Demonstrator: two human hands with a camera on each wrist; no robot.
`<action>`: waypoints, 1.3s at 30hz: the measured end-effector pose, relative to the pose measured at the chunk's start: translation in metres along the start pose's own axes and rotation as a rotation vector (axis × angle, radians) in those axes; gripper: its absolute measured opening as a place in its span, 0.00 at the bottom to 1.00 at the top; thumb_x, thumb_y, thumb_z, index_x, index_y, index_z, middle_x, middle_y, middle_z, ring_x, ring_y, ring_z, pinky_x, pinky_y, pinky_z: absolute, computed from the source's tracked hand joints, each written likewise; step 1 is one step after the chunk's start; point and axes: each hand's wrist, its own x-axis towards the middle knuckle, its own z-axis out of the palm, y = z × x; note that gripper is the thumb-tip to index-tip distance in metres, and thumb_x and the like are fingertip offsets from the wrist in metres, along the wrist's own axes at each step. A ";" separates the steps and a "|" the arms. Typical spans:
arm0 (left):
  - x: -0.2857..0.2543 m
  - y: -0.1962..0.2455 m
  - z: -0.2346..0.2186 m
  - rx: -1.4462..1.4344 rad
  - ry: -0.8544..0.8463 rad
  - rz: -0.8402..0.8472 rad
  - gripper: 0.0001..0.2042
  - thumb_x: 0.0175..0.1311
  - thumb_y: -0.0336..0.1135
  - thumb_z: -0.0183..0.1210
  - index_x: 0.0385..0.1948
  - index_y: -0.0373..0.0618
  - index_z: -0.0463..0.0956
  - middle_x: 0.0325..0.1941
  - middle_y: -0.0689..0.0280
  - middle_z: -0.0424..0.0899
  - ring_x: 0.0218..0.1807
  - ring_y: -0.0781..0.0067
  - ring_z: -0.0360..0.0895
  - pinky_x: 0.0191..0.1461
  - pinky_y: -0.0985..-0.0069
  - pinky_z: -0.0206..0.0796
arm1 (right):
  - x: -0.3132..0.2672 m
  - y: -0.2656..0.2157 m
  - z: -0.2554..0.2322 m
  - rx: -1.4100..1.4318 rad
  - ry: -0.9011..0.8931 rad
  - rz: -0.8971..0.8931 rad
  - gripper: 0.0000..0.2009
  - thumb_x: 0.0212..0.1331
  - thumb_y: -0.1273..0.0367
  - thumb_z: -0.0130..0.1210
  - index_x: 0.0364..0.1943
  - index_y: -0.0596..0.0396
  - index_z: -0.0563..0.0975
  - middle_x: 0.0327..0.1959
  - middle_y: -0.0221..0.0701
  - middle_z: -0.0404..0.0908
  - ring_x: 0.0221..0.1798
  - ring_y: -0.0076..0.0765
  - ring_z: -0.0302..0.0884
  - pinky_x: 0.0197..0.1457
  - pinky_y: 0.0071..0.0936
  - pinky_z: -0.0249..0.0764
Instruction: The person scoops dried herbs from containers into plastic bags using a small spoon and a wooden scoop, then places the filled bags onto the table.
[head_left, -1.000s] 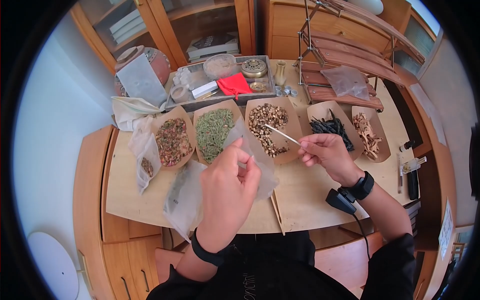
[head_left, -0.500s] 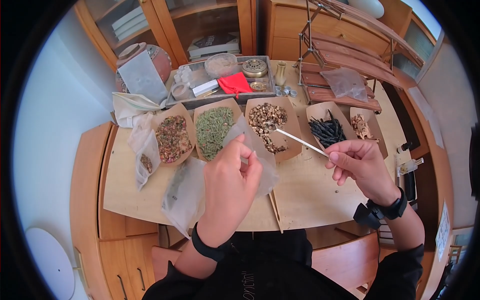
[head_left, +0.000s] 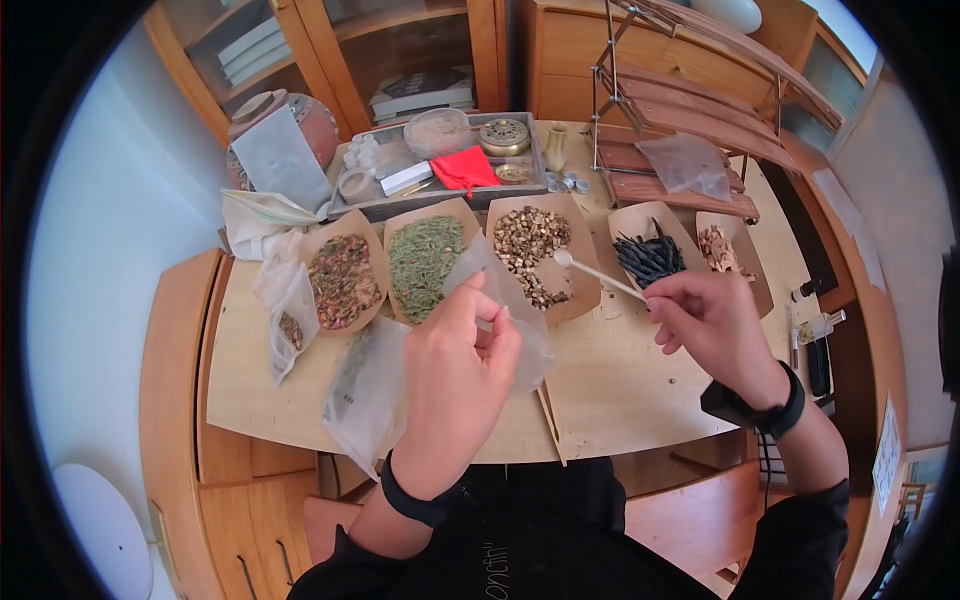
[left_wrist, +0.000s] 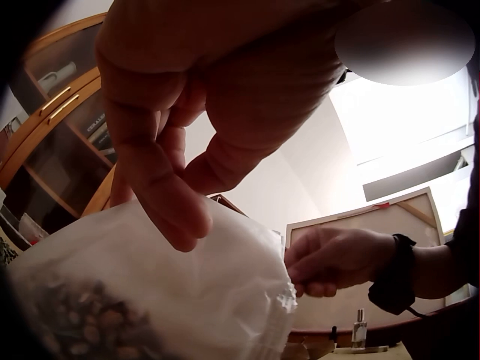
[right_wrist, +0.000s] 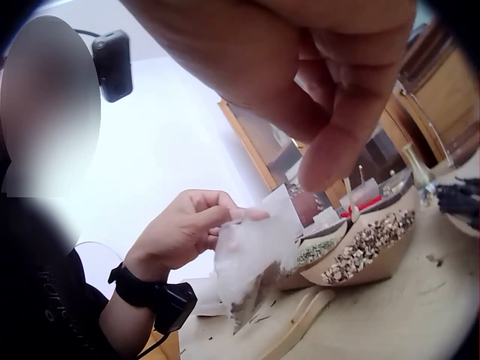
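My left hand (head_left: 460, 375) pinches the upper part of a translucent plastic bag (left_wrist: 217, 255) between thumb and fingers. Dark brown pieces (left_wrist: 94, 319) show through the bag's lower part in the left wrist view. My right hand (head_left: 715, 325) pinches the handle end of a thin white spoon (head_left: 605, 277). The spoon slants up to the left, its bowl overlapping the right side of a paper tray (head_left: 582, 292) of chopped brown pieces (head_left: 530, 240) in the head view. In the left wrist view, the right hand shows just beyond the bag's crinkled edge.
Paper trays of dried petals (head_left: 345, 280), green herb (head_left: 425, 265), black strips (head_left: 650, 255) and pale shavings (head_left: 718, 250) line the table. Behind them are a grey tray (head_left: 350, 212) with a red pouch (head_left: 465, 168) and a wooden rack (head_left: 680, 110). Tongs (head_left: 550, 420) lie near the front edge.
My right hand has moved to the right with the spoon, whose bowl has shifted from over the brown pieces toward the tray's right side. The left hand stays almost in place with the bag.
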 end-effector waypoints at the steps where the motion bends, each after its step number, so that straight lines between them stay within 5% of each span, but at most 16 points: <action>1: 0.000 0.000 0.000 -0.008 -0.005 -0.015 0.05 0.59 0.24 0.57 0.28 0.31 0.72 0.50 0.48 0.81 0.24 0.84 0.79 0.25 0.84 0.69 | 0.005 0.009 0.001 0.040 -0.041 0.095 0.06 0.59 0.77 0.54 0.35 0.69 0.79 0.24 0.32 0.80 0.24 0.21 0.79 0.26 0.19 0.77; 3: 0.000 0.000 -0.001 -0.007 -0.006 -0.010 0.05 0.59 0.24 0.57 0.28 0.31 0.72 0.50 0.48 0.81 0.24 0.85 0.78 0.25 0.85 0.68 | 0.014 0.022 0.005 0.068 -0.099 0.213 0.07 0.58 0.77 0.54 0.34 0.71 0.79 0.24 0.34 0.79 0.24 0.23 0.79 0.26 0.20 0.79; 12: -0.002 -0.001 -0.003 -0.013 -0.007 -0.046 0.05 0.59 0.22 0.57 0.27 0.32 0.70 0.51 0.47 0.81 0.24 0.89 0.75 0.25 0.86 0.67 | 0.045 0.045 0.039 0.297 -0.189 0.247 0.07 0.60 0.77 0.54 0.34 0.72 0.79 0.25 0.34 0.80 0.24 0.25 0.80 0.26 0.21 0.80; 28: 0.000 -0.002 -0.003 -0.027 -0.023 -0.050 0.04 0.59 0.23 0.57 0.28 0.32 0.72 0.51 0.46 0.80 0.26 0.86 0.78 0.26 0.86 0.69 | 0.048 0.067 0.040 0.594 -0.088 0.334 0.08 0.63 0.74 0.55 0.41 0.65 0.78 0.31 0.35 0.81 0.27 0.25 0.80 0.31 0.20 0.80; 39: 0.003 -0.002 -0.002 -0.007 0.000 -0.003 0.05 0.59 0.24 0.57 0.28 0.32 0.71 0.49 0.45 0.81 0.23 0.82 0.80 0.25 0.83 0.69 | 0.005 0.011 -0.003 0.518 -0.135 0.281 0.10 0.63 0.72 0.57 0.43 0.65 0.78 0.31 0.35 0.82 0.24 0.23 0.80 0.27 0.17 0.79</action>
